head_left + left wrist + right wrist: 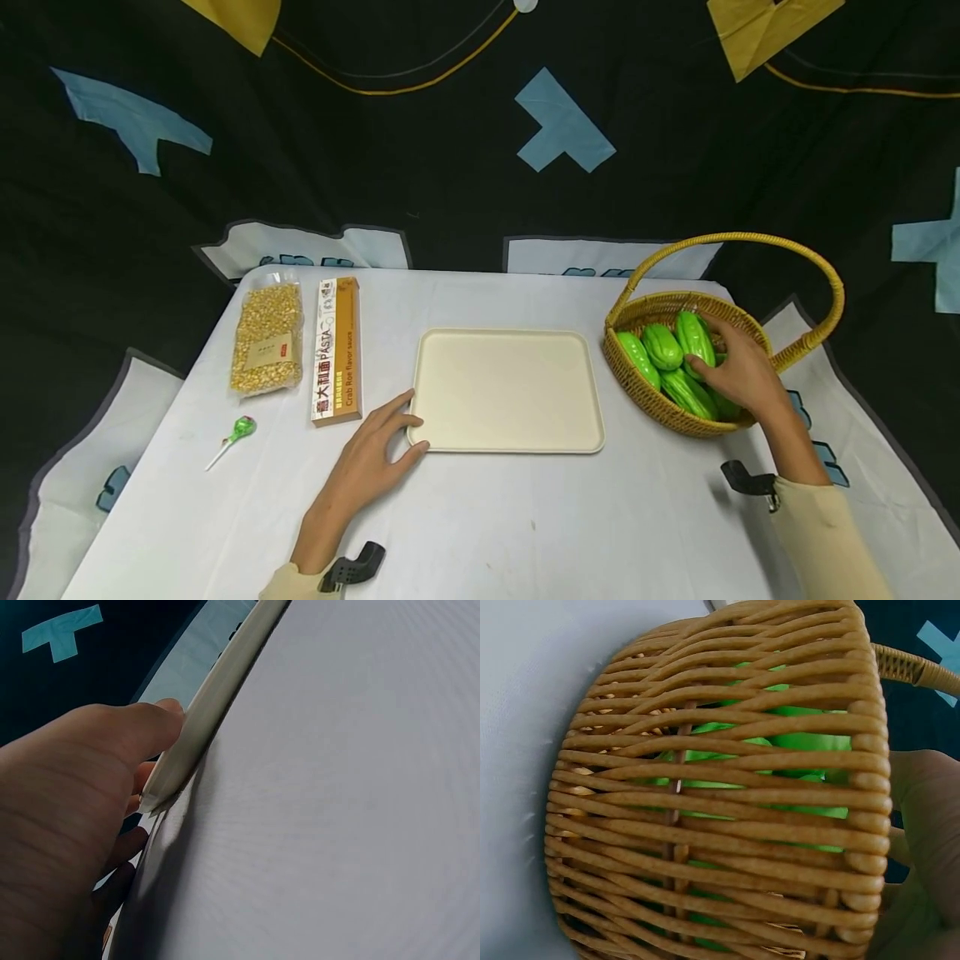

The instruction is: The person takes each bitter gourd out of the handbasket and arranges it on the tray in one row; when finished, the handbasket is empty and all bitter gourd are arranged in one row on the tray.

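Soft light, faint shadows on white tablecloth (637, 533)

Head view: above the near side of the white cloth-covered table (570, 525), facing forward and down, farthest off, reaching the black fabric backdrop with blue shapes (420, 167). Left wrist view: close, low, tilted, sighting past the bare left hand (67, 795) along the edge of the cream rectangular tray (510, 392). Right wrist view: very near, turned sideways, facing the outer wall of the yellow-brown woven wicker basket (712, 836). Head and left wrist share the tray; head and right wrist, the basket
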`<state>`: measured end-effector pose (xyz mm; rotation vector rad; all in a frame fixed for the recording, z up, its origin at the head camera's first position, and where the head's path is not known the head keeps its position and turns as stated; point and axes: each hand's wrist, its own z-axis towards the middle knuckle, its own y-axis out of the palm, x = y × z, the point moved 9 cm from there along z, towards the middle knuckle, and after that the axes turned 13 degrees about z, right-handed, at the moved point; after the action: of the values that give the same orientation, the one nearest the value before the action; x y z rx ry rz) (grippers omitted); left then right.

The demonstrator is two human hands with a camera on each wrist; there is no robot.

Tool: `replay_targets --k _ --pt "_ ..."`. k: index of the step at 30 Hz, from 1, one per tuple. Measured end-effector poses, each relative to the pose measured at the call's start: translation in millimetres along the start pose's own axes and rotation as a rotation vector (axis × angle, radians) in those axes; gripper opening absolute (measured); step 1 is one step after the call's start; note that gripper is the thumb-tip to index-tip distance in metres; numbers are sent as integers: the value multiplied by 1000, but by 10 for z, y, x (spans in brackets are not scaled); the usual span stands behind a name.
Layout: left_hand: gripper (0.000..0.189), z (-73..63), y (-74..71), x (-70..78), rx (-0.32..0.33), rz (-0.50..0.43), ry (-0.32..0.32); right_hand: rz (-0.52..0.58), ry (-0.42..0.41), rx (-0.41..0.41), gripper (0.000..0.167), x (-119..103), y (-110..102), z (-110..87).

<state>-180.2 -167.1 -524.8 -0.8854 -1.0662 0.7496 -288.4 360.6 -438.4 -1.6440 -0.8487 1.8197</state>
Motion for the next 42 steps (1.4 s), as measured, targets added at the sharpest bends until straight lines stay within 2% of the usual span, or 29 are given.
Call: replay_targets --k 5,14,27,42 --pt "34 -3 -12 7 3 0 -1 -11 -18 -10 82 -14 -1 -5" --pt "33 1 -16 19 6 -8 5 -12 5 0 79 -23 -12 -52" --pt "36 0 -21 7 4 12 -4 37 -31 100 75 -60 -53 -129" --pt "39 -4 -36 21 14 -5 3 99 -143 192 74 -254 -136 -250"
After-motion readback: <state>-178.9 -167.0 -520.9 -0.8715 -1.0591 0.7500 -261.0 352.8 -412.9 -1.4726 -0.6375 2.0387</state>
